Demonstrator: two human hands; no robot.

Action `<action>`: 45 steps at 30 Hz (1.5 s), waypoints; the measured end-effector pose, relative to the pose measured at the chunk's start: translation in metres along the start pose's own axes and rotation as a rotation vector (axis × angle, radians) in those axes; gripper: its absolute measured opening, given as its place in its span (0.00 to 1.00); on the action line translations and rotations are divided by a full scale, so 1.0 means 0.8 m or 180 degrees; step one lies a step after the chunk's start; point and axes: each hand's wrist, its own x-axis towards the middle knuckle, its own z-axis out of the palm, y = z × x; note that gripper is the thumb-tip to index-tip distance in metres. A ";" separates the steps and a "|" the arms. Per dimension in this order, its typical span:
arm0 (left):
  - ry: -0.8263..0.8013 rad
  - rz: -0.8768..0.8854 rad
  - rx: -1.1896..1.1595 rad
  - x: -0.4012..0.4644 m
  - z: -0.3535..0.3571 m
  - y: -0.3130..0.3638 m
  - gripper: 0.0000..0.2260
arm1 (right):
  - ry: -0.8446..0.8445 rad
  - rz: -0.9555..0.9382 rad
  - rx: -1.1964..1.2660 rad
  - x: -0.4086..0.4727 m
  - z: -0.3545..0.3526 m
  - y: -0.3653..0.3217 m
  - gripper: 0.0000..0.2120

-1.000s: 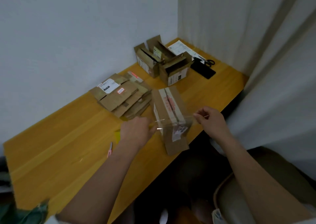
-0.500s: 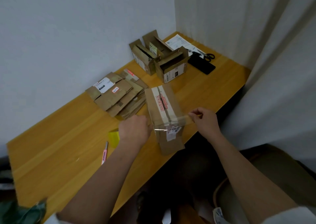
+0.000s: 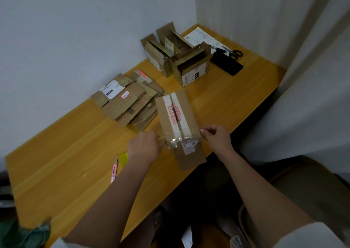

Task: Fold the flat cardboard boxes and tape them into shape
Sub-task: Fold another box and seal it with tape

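A folded cardboard box (image 3: 178, 115) stands near the front edge of the wooden table (image 3: 62, 153), its top seam covered by old white tape with red print. A strip of clear tape (image 3: 180, 138) stretches across the box's near top edge. My left hand (image 3: 144, 146) pinches the strip's left end beside the box. My right hand (image 3: 217, 137) pinches the right end just off the box's right corner. A pile of flat cardboard boxes (image 3: 126, 103) lies to the box's left, by the wall.
Three folded open boxes (image 3: 176, 58) stand at the back near the corner. A paper sheet (image 3: 198, 37), scissors (image 3: 234, 53) and a black phone (image 3: 226, 65) lie behind them. A pink cutter (image 3: 114, 171) and a yellow tape holder (image 3: 123, 157) lie left of my left arm. A curtain (image 3: 312, 96) hangs on the right.
Both hands have lowered the stretched clear tape from just above the box onto its near top edge. My hands have come closer to the box's sides.
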 end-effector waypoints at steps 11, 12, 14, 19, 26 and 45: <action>-0.0116 -0.0044 -0.0396 -0.002 0.005 -0.004 0.17 | 0.0278 -0.0714 -0.0457 -0.021 0.002 -0.008 0.08; -0.0129 -0.0052 -0.0429 -0.002 0.006 -0.004 0.17 | 0.0274 -0.0743 -0.0532 -0.023 0.004 -0.009 0.09; -0.0143 -0.0051 -0.0499 -0.002 0.007 -0.002 0.17 | 0.0225 -0.0724 -0.0718 -0.025 0.012 -0.012 0.11; -0.0144 0.0031 -0.0623 0.000 0.009 -0.003 0.16 | 0.0412 -0.0452 -0.0945 -0.018 0.044 -0.003 0.22; -0.0200 0.0055 -0.1080 0.005 0.020 -0.012 0.18 | 0.0667 -0.2422 -0.2071 -0.040 0.067 -0.009 0.12; -0.0463 0.0483 -0.0900 0.022 0.041 -0.079 0.28 | 0.0413 -0.2555 -0.1644 -0.027 0.081 0.019 0.14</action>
